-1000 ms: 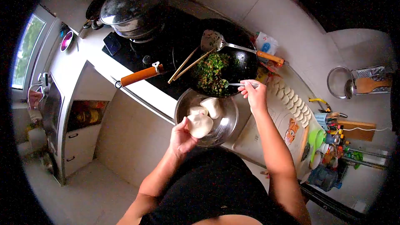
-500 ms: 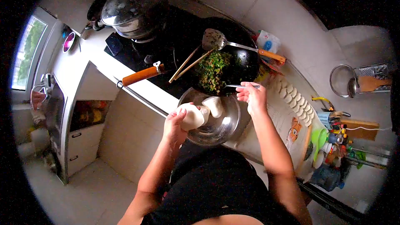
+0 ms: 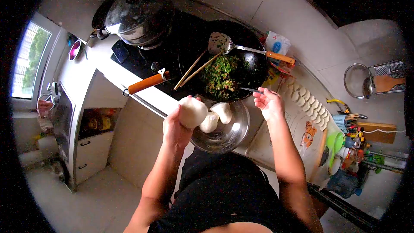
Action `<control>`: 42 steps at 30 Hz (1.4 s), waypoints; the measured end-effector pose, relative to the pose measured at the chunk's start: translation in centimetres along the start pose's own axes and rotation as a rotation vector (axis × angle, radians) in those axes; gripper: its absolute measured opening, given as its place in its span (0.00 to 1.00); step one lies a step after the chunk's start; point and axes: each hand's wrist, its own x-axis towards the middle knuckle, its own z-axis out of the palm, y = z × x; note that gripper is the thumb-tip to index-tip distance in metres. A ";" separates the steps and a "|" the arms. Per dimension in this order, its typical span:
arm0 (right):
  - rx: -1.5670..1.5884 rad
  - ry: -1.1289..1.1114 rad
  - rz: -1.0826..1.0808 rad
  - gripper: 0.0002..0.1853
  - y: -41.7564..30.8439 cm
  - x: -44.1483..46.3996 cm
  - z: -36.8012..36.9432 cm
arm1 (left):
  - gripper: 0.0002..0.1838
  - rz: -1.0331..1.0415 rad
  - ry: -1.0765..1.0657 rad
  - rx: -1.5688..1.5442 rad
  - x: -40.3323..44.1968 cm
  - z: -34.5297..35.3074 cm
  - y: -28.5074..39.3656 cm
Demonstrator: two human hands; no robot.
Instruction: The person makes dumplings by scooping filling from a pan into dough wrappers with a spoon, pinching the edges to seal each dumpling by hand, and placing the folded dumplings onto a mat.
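My left hand (image 3: pixel 174 130) holds a round, pale dough wrapper (image 3: pixel 192 112) just over the left rim of a steel bowl (image 3: pixel 235 137). Two lumps of white dough (image 3: pixel 209 122) lie inside that bowl. Between the fingers of my right hand (image 3: pixel 268 102) is the handle of a metal spoon (image 3: pixel 252 90). Its tip reaches into a chopped green filling (image 3: pixel 222 72) in the black wok (image 3: pixel 254 71); the spoon's bowl is hard to make out there. A wide spatula (image 3: pixel 246 48) with a wooden handle and a pair of chopsticks (image 3: pixel 192 71) rest across the wok.
Rows of folded dumplings (image 3: pixel 307 104) lie on the board (image 3: pixel 280 136) at right. A lidded steel pot (image 3: pixel 137 28) stands at the back left. The wok's wooden handle (image 3: pixel 146 82) sticks out left. Bottles and a green utensil (image 3: pixel 333 144) crowd the far right.
My left hand and the wrapper have moved slightly left and up, and the wrapper now faces the camera more. My right hand has shifted a little right, with the spoon still in the filling.
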 end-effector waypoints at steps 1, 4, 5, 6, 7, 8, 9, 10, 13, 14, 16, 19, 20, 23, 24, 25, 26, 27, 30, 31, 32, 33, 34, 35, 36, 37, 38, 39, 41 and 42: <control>0.038 -0.011 -0.007 0.15 -0.1 0.0 -0.2 | 0.23 0.013 -0.021 -0.023 0.5 0.7 -0.1; 0.073 -0.068 -0.031 0.15 -1.1 -1.1 0.0 | 0.23 0.070 -0.005 0.072 2.6 2.9 -1.0; 0.079 -0.075 -0.057 0.15 -1.4 -1.4 0.1 | 0.22 0.050 0.042 0.043 3.7 3.5 -1.4; 0.084 -0.082 -0.085 0.15 -1.7 -1.8 0.3 | 0.21 0.015 0.054 -0.013 5.0 3.7 -1.9; 0.082 -0.100 -0.118 0.15 -2.2 -2.4 0.8 | 0.21 -0.002 0.057 -0.034 6.1 3.9 -2.5; 0.082 -0.104 -0.122 0.15 -2.5 -3.1 1.5 | 0.21 -0.018 0.060 -0.055 7.2 4.3 -3.1; 0.044 -0.092 -0.227 0.15 -2.7 -3.9 2.4 | 0.21 -0.048 0.090 -0.086 7.7 5.3 -3.5; 0.006 -0.078 -0.333 0.15 -2.5 -4.5 3.1 | 0.22 -0.065 0.078 -0.126 8.2 6.2 -3.9; -0.287 -0.109 -0.751 0.12 -0.6 -6.0 4.6 | 0.22 -0.075 -0.011 -0.233 9.7 7.9 -5.2; -0.445 -0.126 -0.913 0.12 0.0 -6.4 4.7 | 0.22 -0.075 -0.014 -0.232 10.0 8.1 -5.4; -1.004 -0.101 -1.369 0.13 0.2 -6.7 4.2 | 0.21 -0.094 -0.048 -0.320 9.9 9.2 -5.3; -1.157 -0.226 -1.541 0.18 1.0 -7.1 3.5 | 0.21 -0.124 -0.031 -0.359 9.0 10.2 -4.8; -1.156 -0.226 -1.543 0.18 1.0 -7.0 3.2 | 0.21 -0.139 -0.028 -0.359 8.6 10.4 -4.6; -1.332 -0.195 -1.696 0.17 0.9 -7.2 2.4 | 0.20 -0.177 -0.029 -0.385 8.7 9.5 -4.3; -1.333 -0.197 -1.696 0.17 0.8 -7.3 2.2 | 0.20 -0.197 -0.026 -0.423 8.6 9.4 -4.2; -1.359 -0.217 -1.714 0.17 0.6 -7.3 2.1 | 0.20 -0.204 -0.008 -0.406 8.2 9.5 -4.0; -1.385 -0.238 -1.733 0.17 0.4 -7.4 1.9 | 0.20 -0.202 -0.007 -0.410 8.2 9.4 -3.9; -1.386 -0.245 -1.734 0.17 0.2 -7.4 1.9 | 0.20 -0.215 -0.036 -0.466 8.3 9.2 -3.9; -1.382 -0.265 -1.747 0.16 -0.2 -7.6 1.9 | 0.21 -0.228 -0.064 -0.563 7.8 9.1 -3.7; -1.358 -0.270 -1.732 0.16 -0.2 -7.7 1.9 | 0.22 -0.233 -0.064 -0.597 7.7 9.0 -3.6; -1.334 -0.275 -1.715 0.15 -0.2 -7.7 2.0 | 0.22 -0.227 -0.062 -0.600 7.8 8.7 -3.6; -1.332 -0.283 -1.716 0.15 -0.2 -7.8 2.2 | 0.22 -0.195 -0.068 -0.568 7.9 8.4 -3.7; -1.280 -0.264 -1.722 0.14 -0.3 -8.1 2.4 | 0.23 -0.164 -0.074 -0.536 8.0 8.0 -3.8; -1.230 -0.246 -1.725 0.13 -0.4 -8.4 2.6 | 0.23 -0.125 -0.111 -0.498 7.9 7.5 -3.8; -1.231 -0.251 -1.722 0.13 -0.7 -8.8 2.9 | 0.23 -0.103 -0.082 -0.425 7.7 7.6 -3.5; -1.133 -0.232 -1.550 0.13 -1.2 -9.3 3.2 | 0.23 -0.097 -0.086 -0.408 7.3 7.8 -3.3; -1.033 -0.212 -1.379 0.12 -1.4 -9.7 3.5 | 0.23 -0.091 -0.091 -0.391 7.0 7.9 -3.2; -0.831 -0.227 -1.138 0.12 -1.4 -9.9 3.6 | 0.23 -0.090 -0.089 -0.391 6.9 7.7 -3.1; -0.375 -0.203 -0.730 0.13 -1.6 -9.6 4.0 | 0.23 -0.099 -0.126 -0.385 6.6 6.9 -3.1; -0.177 -0.222 -0.565 0.14 -2.2 -9.3 3.8 | 0.23 -0.099 -0.119 -0.385 6.3 6.7 -3.0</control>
